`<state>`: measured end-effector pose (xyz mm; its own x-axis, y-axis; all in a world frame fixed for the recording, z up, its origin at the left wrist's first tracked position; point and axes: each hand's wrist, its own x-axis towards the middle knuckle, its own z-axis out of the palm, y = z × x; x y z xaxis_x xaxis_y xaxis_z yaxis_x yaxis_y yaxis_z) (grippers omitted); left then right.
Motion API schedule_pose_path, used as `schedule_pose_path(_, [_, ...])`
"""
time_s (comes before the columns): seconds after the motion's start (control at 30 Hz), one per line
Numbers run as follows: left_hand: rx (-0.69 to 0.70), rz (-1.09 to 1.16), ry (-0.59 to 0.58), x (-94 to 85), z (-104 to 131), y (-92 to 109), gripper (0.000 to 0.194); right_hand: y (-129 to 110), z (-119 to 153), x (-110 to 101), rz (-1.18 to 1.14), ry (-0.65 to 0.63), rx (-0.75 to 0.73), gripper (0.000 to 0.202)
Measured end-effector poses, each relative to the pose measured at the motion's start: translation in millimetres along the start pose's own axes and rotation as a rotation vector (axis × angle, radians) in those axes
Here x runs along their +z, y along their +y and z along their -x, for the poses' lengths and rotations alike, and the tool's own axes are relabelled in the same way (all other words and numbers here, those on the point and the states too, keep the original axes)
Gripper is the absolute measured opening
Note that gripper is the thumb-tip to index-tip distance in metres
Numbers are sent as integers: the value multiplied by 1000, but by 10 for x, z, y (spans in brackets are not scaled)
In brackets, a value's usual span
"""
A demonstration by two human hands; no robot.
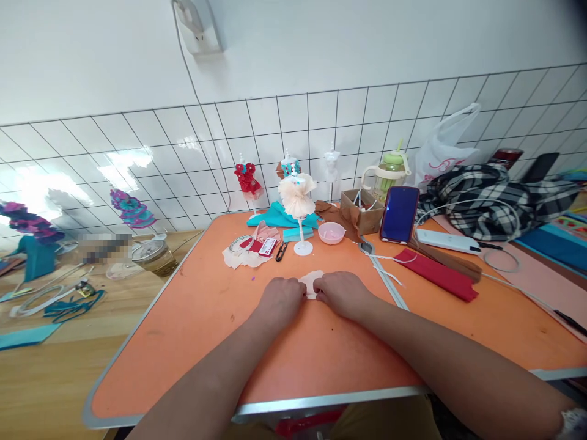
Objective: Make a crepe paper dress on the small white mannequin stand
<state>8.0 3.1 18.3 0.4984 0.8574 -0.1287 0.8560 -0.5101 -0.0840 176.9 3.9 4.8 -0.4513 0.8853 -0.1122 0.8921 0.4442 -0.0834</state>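
Observation:
A small cream piece of crepe paper [311, 282] spans the gap between my hands, low over the orange table [192, 342]. My left hand [280, 302] is closed on its left side, fingers curled in. On its right side my right hand [343, 293] pinches it too. Just beyond stands a miniature dress form [297, 195] in a ruffled cream skirt, on a white base. A pink bowl [331, 233] sits right of that base, and small black snips [281, 252] lie to its left.
Behind are a red-dressed form [247, 181], a bare white form [331, 165] and teal paper [275, 214]. To the right are scissors [367, 247], red crepe paper [435, 275], a propped phone [400, 214], a cardboard box [362, 211] and a white power bank-like device [448, 241] with cables.

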Motion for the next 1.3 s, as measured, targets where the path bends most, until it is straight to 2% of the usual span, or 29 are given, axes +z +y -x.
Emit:
schedule_pose_path(0.07, [-15,-3,-10,-10,3,8,26,0,0,-7,-10,-9,-3,18])
schedule_pose_path(0.27, [99,17,18,22,-29,-16,22,-3,21,-10,40,55,-104,21])
schedule_pose_path(0.43, [53,60,3,42,-47,-46,19,4,11,-2,32,16,-55,17])
schedule_pose_path(0.57, [95,62,12,52,-54,-59,22,-3,15,-16,28,12,-46,19])
schedule_pose_path(0.67, [142,84,67,72,-60,-66,23,-20,35,-37,62,63,-79,21])
schedule_pose_path(0.77, [178,103,124,104,-71,-77,23,-31,46,-56,92,62,-76,20])
schedule_pose_path(1.13, [172,176,124,211,-125,-120,21,8,13,18,56,108,-82,19])
schedule_pose_path(1.3, [219,189,221,216,-119,-133,20,28,-1,46,32,138,-125,20])
